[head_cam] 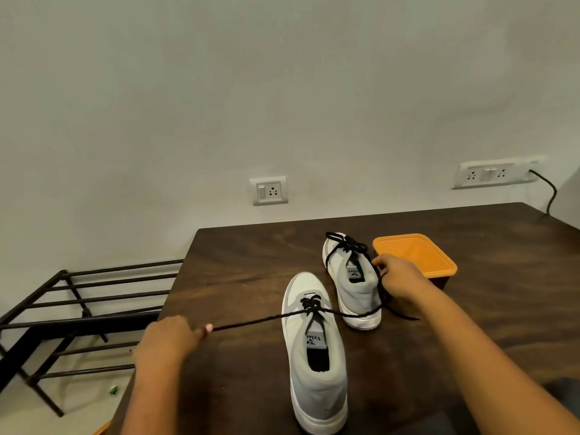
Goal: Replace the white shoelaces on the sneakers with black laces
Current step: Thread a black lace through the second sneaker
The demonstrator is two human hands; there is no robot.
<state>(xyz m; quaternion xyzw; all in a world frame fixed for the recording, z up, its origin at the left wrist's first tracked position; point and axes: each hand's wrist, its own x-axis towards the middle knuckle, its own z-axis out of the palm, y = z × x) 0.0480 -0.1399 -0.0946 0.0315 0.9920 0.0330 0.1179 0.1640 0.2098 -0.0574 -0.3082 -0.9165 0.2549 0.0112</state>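
Observation:
Two grey and white sneakers stand on the dark wooden table [251, 246], toes pointing away from me. The near sneaker [314, 356] carries a black lace [251, 321] through its eyelets, pulled taut to both sides. My left hand [169, 337] pinches the lace's left end out to the left of the shoe. My right hand [398, 277] grips the right end, which runs in front of the far sneaker [351, 277]. That far sneaker has a black lace tied in a bow [345, 244] at its front.
An orange container [417, 252] stands just behind my right hand. A black metal rack [78, 309] sits on the floor left of the table. Wall sockets [270, 191] are mounted behind, and a black cable [549, 189] hangs from the right one.

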